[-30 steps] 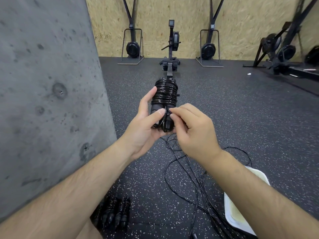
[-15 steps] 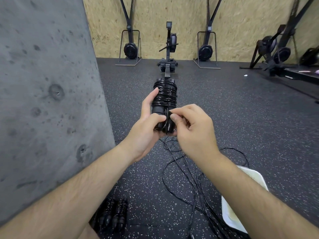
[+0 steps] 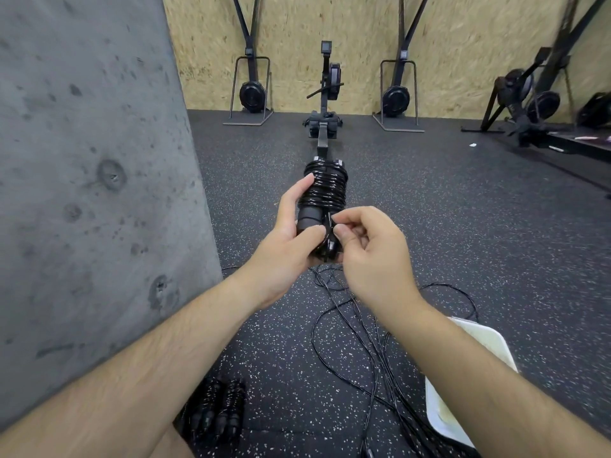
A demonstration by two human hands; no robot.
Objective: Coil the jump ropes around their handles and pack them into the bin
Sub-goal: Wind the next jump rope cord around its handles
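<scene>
The left hand [image 3: 287, 241] grips the lower part of a jump rope bundle [image 3: 325, 190], held up in front of the person at about chest height. Its thumb lies across the bare black handles [image 3: 309, 219], its forefinger runs up the left side of the coil, and the rest of its fingers curl round behind. The right hand [image 3: 372, 254] meets it from the other side. Its thumb and forefinger pinch a short length of rope against the bottom end of the handles, and its other fingers are folded into the palm. The glossy black rope is wound in tight turns round the upper half of the handles.

Below the hands, loose ropes [image 3: 360, 345] sprawl in long black loops over the speckled rubber floor [image 3: 463, 226]. To the right of them, partly hidden by the right forearm, stands the white bin [image 3: 481, 335]. Only a pale, yellowish stretch of its inside shows. Lower left, beside the left forearm, a few wound rope bundles [image 3: 215, 413] lie together on the floor, well apart from the bin.

A grey concrete pillar [image 3: 86, 193] fills the left side. A rowing machine [image 3: 327, 94] stands further back before a chipboard wall [image 3: 297, 34]. The rowing machine's small screen is too far off to read.
</scene>
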